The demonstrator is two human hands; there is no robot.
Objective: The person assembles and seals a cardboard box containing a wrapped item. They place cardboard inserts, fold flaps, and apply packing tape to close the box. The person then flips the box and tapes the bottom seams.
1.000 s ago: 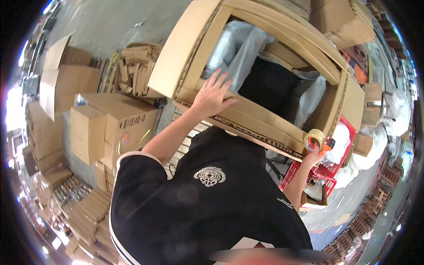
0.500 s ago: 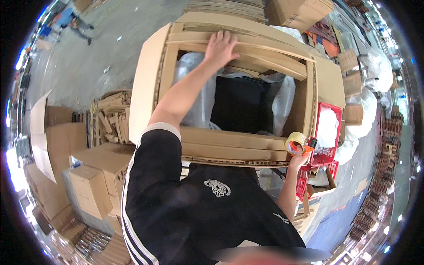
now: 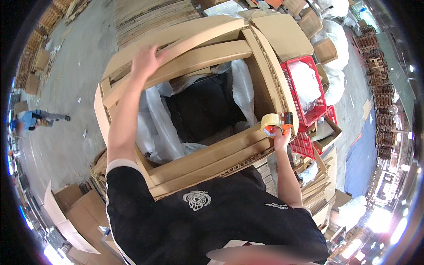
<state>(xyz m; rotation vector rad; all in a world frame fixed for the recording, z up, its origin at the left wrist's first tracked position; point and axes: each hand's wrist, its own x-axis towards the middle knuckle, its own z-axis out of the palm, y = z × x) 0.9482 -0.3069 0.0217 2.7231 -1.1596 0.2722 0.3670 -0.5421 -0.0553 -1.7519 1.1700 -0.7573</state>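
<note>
Large open cardboard box [image 3: 265, 88], flaps up, dark item and clear plastic wrap [image 3: 154, 119] inside. Left hand [image 3: 145, 59] lay spread, palm down, on the far flap [image 3: 194, 39]. Right hand [image 3: 281, 140] gripped a tape dispenser [image 3: 274, 123] at the box's near right corner. Red crates [image 3: 309, 95] stood beside.

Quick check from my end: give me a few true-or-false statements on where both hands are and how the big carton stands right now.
1. The left hand rests on a far flap of the large cardboard carton. True.
2. The right hand is empty. False: it holds a tape dispenser with a roll of tan tape.
3. The carton is taped shut. False: its top is open, showing clear plastic wrap around something dark.
4. A red plastic crate stands to the carton's right. True.
</note>
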